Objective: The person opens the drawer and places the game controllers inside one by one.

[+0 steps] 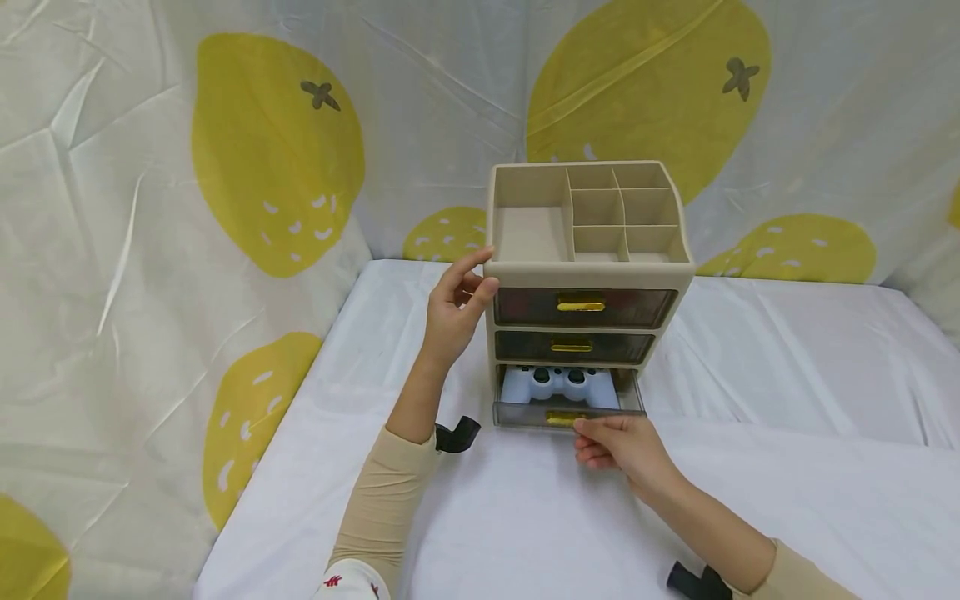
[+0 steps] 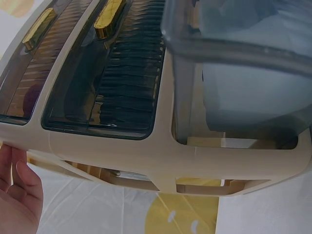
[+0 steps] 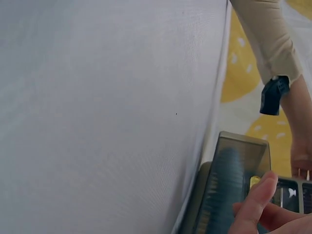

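A beige desktop drawer organizer (image 1: 589,271) stands upright with three smoky see-through drawers, each with a gold handle. Its bottom drawer (image 1: 517,415) is pulled partway out, and a white game controller (image 1: 558,383) with two black thumbsticks lies inside. My right hand (image 1: 626,450) pinches the right end of that drawer's gold handle (image 1: 562,418) between thumb and fingers. With its fingertips, my left hand (image 1: 457,312) touches the organizer's upper left front edge. In the left wrist view, that hand (image 2: 20,192) rests against the side. The middle drawer (image 1: 525,346) and top drawer (image 1: 525,307) are closed.
The organizer's top has several bare compartments (image 1: 528,229). A white cloth (image 1: 750,517) covers the table. Behind and to the left hangs a pale curtain (image 1: 435,108) printed with yellow lemons. Black wrist-worn devices (image 1: 459,435) stick out beside both forearms.
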Motion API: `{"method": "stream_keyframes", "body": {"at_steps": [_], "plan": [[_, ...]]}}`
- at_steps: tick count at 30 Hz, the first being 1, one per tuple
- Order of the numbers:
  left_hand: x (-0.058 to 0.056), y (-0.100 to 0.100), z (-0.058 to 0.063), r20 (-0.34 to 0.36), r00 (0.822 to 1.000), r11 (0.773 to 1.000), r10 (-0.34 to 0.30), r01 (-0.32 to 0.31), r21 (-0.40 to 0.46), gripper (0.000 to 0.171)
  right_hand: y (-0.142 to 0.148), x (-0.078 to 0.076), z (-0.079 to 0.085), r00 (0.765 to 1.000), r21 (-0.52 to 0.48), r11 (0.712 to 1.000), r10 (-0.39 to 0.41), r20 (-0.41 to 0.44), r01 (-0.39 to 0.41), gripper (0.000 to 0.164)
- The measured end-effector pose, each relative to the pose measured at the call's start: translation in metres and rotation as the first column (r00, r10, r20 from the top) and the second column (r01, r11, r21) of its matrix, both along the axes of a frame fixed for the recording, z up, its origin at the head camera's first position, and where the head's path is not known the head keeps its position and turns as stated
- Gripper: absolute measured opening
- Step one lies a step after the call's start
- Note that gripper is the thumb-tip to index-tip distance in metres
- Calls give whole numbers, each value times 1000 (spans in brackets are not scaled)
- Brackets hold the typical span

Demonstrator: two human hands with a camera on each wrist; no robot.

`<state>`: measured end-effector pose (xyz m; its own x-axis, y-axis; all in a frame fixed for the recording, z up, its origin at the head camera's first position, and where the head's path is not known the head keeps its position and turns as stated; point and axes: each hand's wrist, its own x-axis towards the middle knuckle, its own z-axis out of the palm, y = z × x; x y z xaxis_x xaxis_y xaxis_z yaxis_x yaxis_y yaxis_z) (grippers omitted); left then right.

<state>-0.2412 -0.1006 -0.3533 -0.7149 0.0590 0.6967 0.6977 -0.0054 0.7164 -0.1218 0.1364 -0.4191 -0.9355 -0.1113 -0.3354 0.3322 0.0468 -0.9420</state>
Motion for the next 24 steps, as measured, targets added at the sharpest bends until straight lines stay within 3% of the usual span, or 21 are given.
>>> {"method": "stream_keyframes", "body": {"at_steps": [24], "plan": [[0,0,1,2,1000,1000,-3,3,3,73,2,-22,0,1000,-85,996,-12,19,13,32]]}}
